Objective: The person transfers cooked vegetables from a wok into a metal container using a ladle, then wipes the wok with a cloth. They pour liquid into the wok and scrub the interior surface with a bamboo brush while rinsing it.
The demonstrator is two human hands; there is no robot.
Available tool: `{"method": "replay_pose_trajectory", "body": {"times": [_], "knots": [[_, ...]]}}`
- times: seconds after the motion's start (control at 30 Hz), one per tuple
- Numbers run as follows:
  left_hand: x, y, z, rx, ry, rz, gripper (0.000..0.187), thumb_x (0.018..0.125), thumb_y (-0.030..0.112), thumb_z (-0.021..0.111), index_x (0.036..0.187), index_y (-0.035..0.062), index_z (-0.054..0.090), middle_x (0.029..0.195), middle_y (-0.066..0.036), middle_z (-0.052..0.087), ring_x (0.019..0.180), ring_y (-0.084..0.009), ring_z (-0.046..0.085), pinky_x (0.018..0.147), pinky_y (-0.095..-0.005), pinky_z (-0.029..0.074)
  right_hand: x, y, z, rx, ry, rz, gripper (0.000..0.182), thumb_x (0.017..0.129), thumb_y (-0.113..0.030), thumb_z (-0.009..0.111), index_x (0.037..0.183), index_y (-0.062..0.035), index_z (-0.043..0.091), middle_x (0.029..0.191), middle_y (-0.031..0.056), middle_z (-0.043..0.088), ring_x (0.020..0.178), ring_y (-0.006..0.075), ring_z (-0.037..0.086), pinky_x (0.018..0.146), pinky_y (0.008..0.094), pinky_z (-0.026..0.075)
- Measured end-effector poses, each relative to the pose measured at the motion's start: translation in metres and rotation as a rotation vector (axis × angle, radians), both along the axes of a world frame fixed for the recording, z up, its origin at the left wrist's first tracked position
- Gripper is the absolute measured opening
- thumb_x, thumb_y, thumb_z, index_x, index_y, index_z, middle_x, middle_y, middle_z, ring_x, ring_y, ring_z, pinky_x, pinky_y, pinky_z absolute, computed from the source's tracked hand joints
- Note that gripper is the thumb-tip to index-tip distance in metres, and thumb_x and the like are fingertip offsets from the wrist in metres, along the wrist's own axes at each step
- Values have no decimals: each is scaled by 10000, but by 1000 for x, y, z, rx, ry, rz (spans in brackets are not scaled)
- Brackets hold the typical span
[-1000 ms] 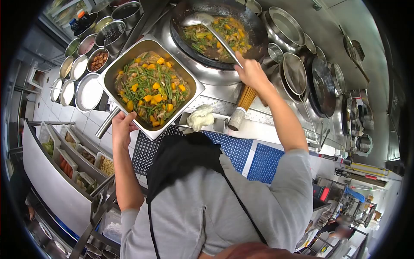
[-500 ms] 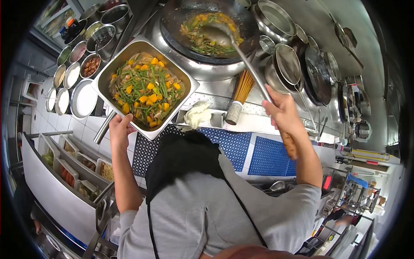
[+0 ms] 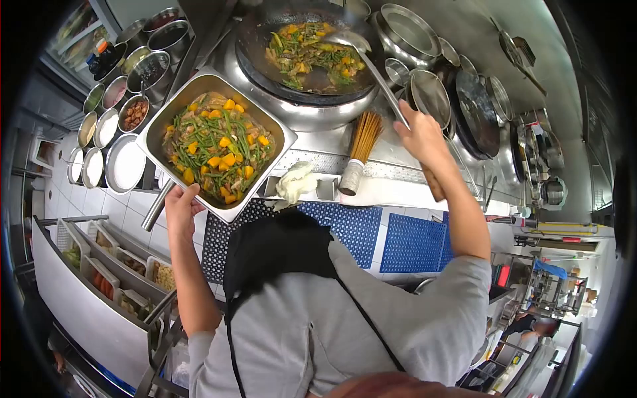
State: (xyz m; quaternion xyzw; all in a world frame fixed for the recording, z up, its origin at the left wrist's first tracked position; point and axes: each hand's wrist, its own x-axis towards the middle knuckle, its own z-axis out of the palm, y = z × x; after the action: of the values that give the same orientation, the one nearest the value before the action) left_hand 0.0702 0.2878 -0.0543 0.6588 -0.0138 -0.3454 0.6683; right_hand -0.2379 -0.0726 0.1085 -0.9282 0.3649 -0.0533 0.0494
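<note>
Right hand (image 3: 422, 136) has its fingers wrapped round the ladle (image 3: 385, 87), mid-handle; brown grip end pokes out past the wrist. Long axis slants from the hand away and to the left, bowl end over the far right part of the wok (image 3: 255, 50); from here I can't tell if it touches food. Left hand (image 3: 182, 207) grips the near-left edge of the square pan (image 3: 284, 138), thumb at the rim. Pan holds green beans, yellow chunks, brown bits; wok has a similar mix. Left side: 1 tub (image 3: 135, 114) of brown chunks.
</note>
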Motion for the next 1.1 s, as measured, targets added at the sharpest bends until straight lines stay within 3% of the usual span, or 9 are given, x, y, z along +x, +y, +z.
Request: {"method": "replay_pose_trajectory", "body": {"times": [0.13,0.23,0.33,0.57,0.67,0.83,0.97,1.07,1.1], "knots": [[6,5,-13,3,-1,-11,95,890,107,657,920,18,645,725,-34,648,518,-92,571,492,-236,526,-13,-28,-32,-63,30,45,392,849,-127,651,1197,41,589,858,296,666,804,446,669,761,495,516],[9,5,-17,15,-7,-31,92,890,105,656,922,21,640,730,-35,648,518,-95,574,489,-237,530,18,-32,-31,304,-130,-257,290,871,-145,643,1075,58,610,800,258,669,701,381,690,674,467,532],[6,4,-11,3,5,-23,82,893,98,649,923,23,636,728,-36,647,521,-98,584,482,-232,527,39,-51,-44,279,-312,-175,258,901,-166,623,1004,69,611,739,217,667,584,304,680,579,432,532],[3,4,-8,17,-4,-14,63,889,92,656,932,47,644,726,-5,648,511,-63,562,475,-209,524,104,-116,-122,543,-487,-336,238,931,-174,586,939,64,595,656,146,627,461,233,604,458,392,494],[4,5,-10,8,-6,-23,69,888,96,658,934,47,643,726,-5,651,514,-65,566,484,-211,524,92,-62,-83,762,-447,-248,216,939,-156,585,1004,47,620,639,95,587,446,172,561,398,342,460],[8,4,-15,35,7,-18,68,883,89,662,931,44,645,723,-6,657,515,-67,572,485,-220,533,71,-47,-47,538,-463,-191,287,954,-188,582,1105,56,597,598,75,573,456,173,592,412,330,474],[7,4,-12,36,9,-8,65,883,91,669,924,44,648,725,-12,660,521,-73,580,494,-222,540,76,-71,-43,272,-274,-260,301,960,-217,566,1021,76,594,689,210,674,526,278,674,568,403,558],[8,5,-15,12,13,-16,66,884,93,672,919,43,647,739,-24,668,537,-76,596,498,-226,548,78,-78,-76,257,-249,-349,308,968,-234,567,1017,69,596,728,220,688,532,280,678,569,404,570],[8,6,-15,7,13,-19,67,884,93,673,919,42,647,745,-29,672,542,-78,601,499,-228,550,84,-68,-85,437,-322,-410,292,979,-217,556,1016,70,591,698,182,673,503,263,660,516,409,567]]}}
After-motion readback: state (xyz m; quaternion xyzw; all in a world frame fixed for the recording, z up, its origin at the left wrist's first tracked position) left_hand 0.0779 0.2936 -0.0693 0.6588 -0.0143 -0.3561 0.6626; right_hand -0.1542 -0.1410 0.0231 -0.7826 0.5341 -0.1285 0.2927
